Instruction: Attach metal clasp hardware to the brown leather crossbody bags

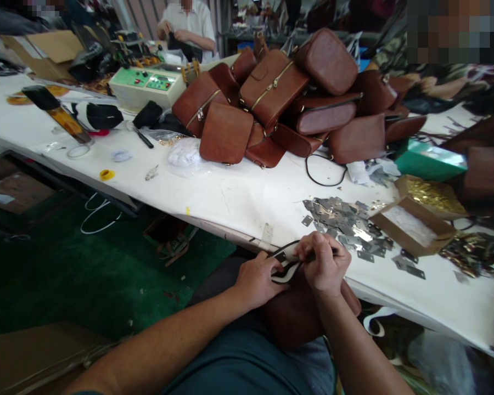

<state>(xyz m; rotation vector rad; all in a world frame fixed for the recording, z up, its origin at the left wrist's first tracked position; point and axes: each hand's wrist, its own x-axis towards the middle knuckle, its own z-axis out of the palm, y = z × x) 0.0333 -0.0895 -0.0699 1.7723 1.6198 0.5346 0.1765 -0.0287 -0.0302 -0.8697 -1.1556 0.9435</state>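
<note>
A brown leather bag rests on my lap at the table's front edge, its dark-edged opening with a pale inner side facing up. My left hand is closed around the left side of that opening, thumb and fingers on the rim. Over the right side of the opening, my right hand is curled into a fist. A bit of something dark shows by its fingers, but what it grips is mostly hidden. Just past my hands, many small grey metal plates lie in a loose heap on the white table.
Brown bags are piled at the back. A cardboard box with white contents, gold-coloured pieces and a green box stand right. A control machine and a bottle are left. Two co-workers sit across.
</note>
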